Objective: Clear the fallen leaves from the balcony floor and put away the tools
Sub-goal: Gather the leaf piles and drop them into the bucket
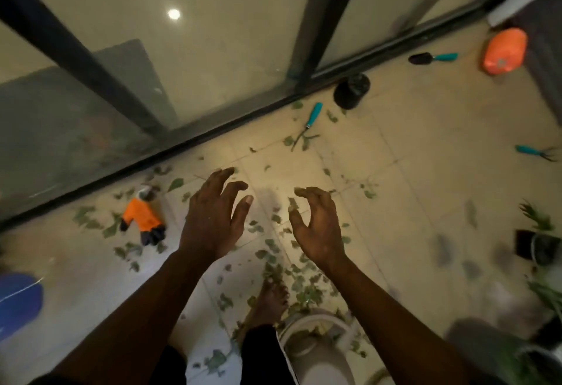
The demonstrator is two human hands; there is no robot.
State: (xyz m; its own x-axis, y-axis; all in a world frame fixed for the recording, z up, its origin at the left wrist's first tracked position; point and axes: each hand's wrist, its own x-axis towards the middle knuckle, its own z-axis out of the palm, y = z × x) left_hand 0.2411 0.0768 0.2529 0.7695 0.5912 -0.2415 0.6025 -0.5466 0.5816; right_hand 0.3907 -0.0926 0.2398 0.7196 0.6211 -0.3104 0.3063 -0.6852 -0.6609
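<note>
Three teal-handled tools, two hands

The scene is seen from one wide camera worn on the head. It is pointed forward and down at the balcony floor. The left hand and right hand are seen close up, the glass door farther off above.

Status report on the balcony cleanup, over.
Left hand, right hand open, empty. Leaves scattered across floor. Teal-handled tools lying out. Orange glove among leaves.

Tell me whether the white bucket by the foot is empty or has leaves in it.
Not empty: leaves lie inside the white bucket; how full it is, cannot tell.
</note>
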